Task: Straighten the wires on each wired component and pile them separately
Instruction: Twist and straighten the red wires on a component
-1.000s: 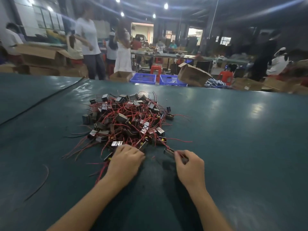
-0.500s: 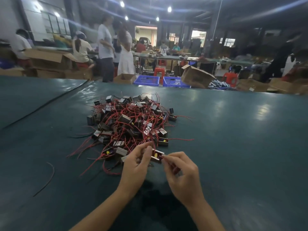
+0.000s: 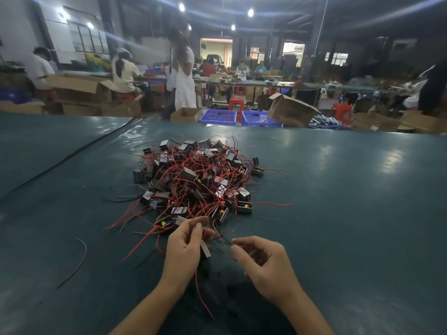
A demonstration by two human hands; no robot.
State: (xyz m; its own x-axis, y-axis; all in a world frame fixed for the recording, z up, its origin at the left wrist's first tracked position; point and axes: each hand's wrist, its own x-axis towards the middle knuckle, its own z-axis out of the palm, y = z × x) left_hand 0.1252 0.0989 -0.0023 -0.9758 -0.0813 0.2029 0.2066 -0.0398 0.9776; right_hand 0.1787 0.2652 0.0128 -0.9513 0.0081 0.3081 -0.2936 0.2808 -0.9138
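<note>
Gripping one wired component (image 3: 205, 250) just above the counter (image 3: 338, 213), the left hand (image 3: 183, 247) is steadying its body so the leads are hanging free. The right hand (image 3: 263, 264) is pinching a thin dark wire (image 3: 223, 239) in its grip, likely to draw it straight, with the tangled pile (image 3: 198, 182) lying just beyond.

Big tangled heap of wired components (image 3: 196, 180) — small grey metal blocks, red wires sticking out every way. One component (image 3: 205, 250) is tilted in the left hand (image 3: 183, 247) — its red wire (image 3: 200, 293) dangles down, its thin black wire (image 3: 223, 239) is pinched by the right hand (image 3: 263, 267).
</note>
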